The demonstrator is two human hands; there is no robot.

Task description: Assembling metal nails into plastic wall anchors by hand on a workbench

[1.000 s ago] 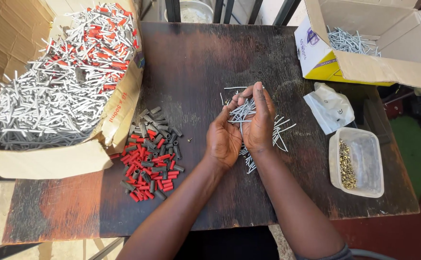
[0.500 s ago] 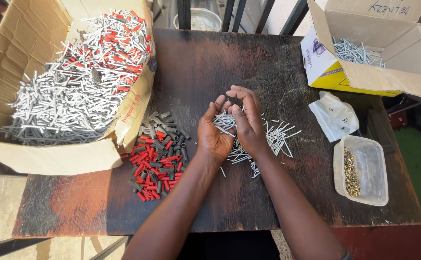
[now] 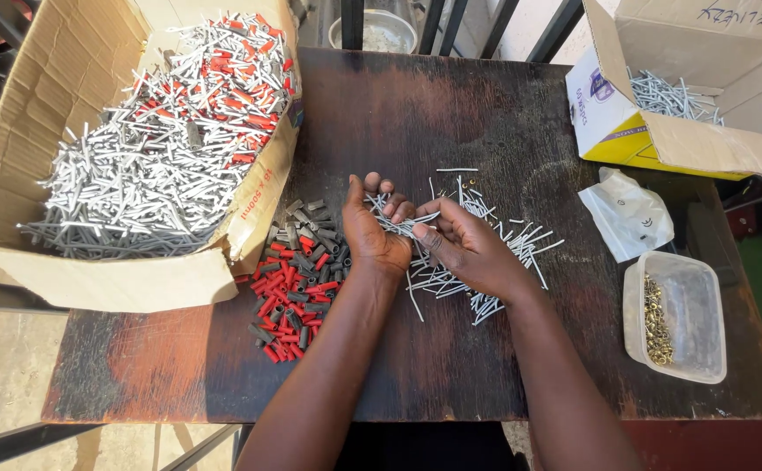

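My left hand (image 3: pixel 370 234) cups a small bundle of thin grey metal pins (image 3: pixel 396 223) above the dark wooden table (image 3: pixel 451 366). My right hand (image 3: pixel 466 247) meets it from the right, its fingertips pinching the same bundle. Under and to the right of both hands lies a loose heap of the same grey pins (image 3: pixel 510 237). Just left of my left hand sits a pile of short red and grey plastic sleeves (image 3: pixel 298 277).
A big cardboard box (image 3: pixel 93 262) of grey pins with red and grey caps fills the left side. A second box (image 3: pixel 712 131) with pins stands at the back right. A crumpled clear bag (image 3: pixel 629 214) and a clear plastic tub (image 3: pixel 690 305) of small brass pieces lie right.
Both hands have come down and toward me from a raised, palms-together pose. They now sit low over the pin heap, with the right fingers pinching the bundle.
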